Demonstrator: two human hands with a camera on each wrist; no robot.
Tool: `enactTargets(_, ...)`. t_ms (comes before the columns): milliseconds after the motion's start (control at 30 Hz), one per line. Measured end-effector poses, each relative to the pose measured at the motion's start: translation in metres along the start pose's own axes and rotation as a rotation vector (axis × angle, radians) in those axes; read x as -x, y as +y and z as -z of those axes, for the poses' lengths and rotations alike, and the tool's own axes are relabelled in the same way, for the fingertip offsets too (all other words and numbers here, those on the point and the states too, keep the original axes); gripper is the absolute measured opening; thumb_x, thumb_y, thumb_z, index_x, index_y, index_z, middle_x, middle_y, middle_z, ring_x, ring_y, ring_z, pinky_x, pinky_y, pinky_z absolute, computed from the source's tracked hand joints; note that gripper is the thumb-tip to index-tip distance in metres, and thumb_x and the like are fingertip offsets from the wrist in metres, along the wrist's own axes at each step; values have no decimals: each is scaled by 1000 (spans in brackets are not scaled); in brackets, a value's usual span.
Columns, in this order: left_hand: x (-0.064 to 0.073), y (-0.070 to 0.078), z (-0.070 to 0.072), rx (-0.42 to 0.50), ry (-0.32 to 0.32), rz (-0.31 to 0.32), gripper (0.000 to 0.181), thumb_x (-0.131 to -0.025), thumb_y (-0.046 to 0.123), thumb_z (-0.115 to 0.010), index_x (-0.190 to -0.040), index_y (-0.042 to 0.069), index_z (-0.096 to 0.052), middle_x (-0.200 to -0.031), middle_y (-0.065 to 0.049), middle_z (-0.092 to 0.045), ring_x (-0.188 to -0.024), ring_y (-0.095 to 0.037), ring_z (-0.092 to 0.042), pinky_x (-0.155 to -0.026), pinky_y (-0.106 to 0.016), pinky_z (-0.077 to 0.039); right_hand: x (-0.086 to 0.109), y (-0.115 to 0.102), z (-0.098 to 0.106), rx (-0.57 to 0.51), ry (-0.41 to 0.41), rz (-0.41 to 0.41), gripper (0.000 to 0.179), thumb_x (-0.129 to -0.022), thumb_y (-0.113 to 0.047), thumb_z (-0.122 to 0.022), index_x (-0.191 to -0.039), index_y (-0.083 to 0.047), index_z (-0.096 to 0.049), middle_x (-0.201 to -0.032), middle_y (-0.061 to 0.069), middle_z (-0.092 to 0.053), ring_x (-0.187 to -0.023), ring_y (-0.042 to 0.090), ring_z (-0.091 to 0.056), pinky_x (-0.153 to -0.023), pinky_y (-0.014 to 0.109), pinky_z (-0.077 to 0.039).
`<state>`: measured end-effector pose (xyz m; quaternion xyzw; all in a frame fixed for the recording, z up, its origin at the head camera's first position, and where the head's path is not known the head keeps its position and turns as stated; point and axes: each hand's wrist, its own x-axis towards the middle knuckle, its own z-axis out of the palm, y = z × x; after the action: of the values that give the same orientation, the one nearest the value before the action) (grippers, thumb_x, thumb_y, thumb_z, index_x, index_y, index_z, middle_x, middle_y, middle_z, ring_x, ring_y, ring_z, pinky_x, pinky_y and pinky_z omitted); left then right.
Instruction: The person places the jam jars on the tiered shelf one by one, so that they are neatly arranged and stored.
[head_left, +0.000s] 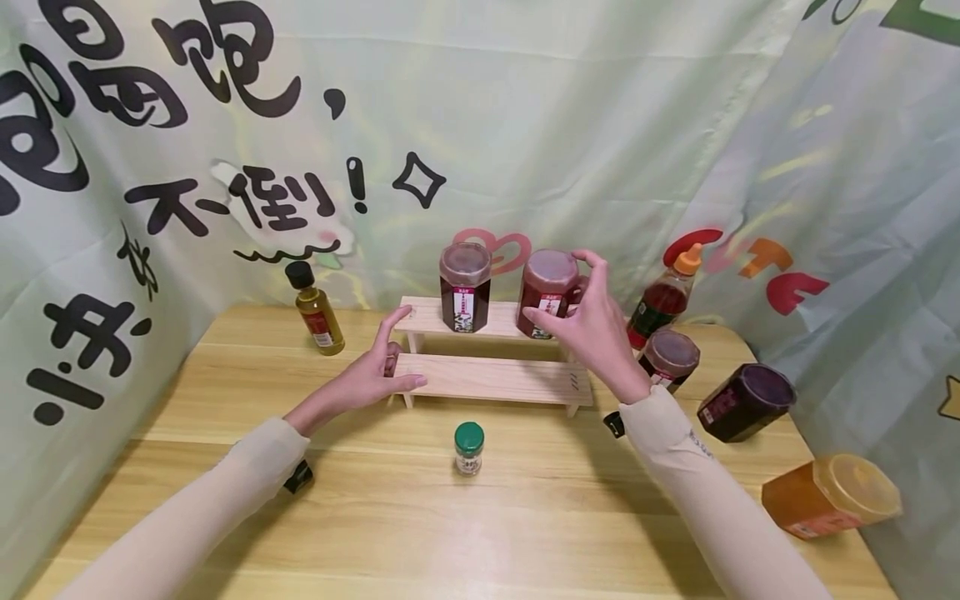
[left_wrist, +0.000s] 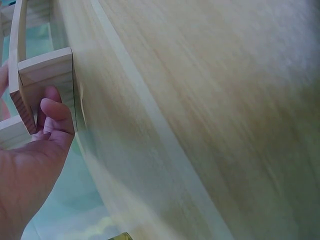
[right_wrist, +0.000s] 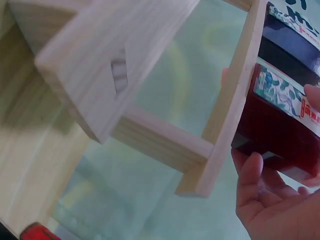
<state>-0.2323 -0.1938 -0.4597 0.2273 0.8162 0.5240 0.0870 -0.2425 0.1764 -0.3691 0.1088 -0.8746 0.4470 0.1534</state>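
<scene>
A two-step wooden rack [head_left: 491,379] stands on the table. My left hand [head_left: 375,367] grips its left end, the index finger up at the top step and the thumb at the lower one; in the left wrist view, curled fingers [left_wrist: 59,111] show by the lower board's end. A dark red jar [head_left: 531,317] is on the right part of the top step, between the thumb and fingers of my right hand [head_left: 600,333]. In the right wrist view the jar's base is right at the board. Another dark jar [head_left: 466,292] stands upright to its left on the same step.
Before the rack stands a small green-capped shaker [head_left: 468,450]. An oil bottle [head_left: 318,312] is at the back left. On the right are an orange-capped sauce bottle [head_left: 663,300], two dark jars [head_left: 670,358] [head_left: 746,404] and an amber jar [head_left: 817,500]. A printed cloth [head_left: 562,125] hangs behind.
</scene>
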Motion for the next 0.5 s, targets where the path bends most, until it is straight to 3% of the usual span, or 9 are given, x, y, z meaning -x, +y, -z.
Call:
enactTargets(267,0,-2,0,2,-2,10,114,-98,18,-86,-172,44,-2,-77,-4,-42,-67,-20,-42,-58,-29,-39,-4,-1,-1,-12,-30,-38,113,-86,-38,-96,-165,-18,-18,-136,22,-65,-112,33,-67,-85,49,-56)
enactTargets(500,-1,-3,0,-2,2,9,115,-98,19,-86,-172,45,-1,-77,-3,-42,-67,-20,-41,-58,-29,-39,-3,-1,-2,-2,-36,-37,113,-88,-39,-95,-166,-17,-17,-137,24,-61,-112,35,-65,-89,52,-55)
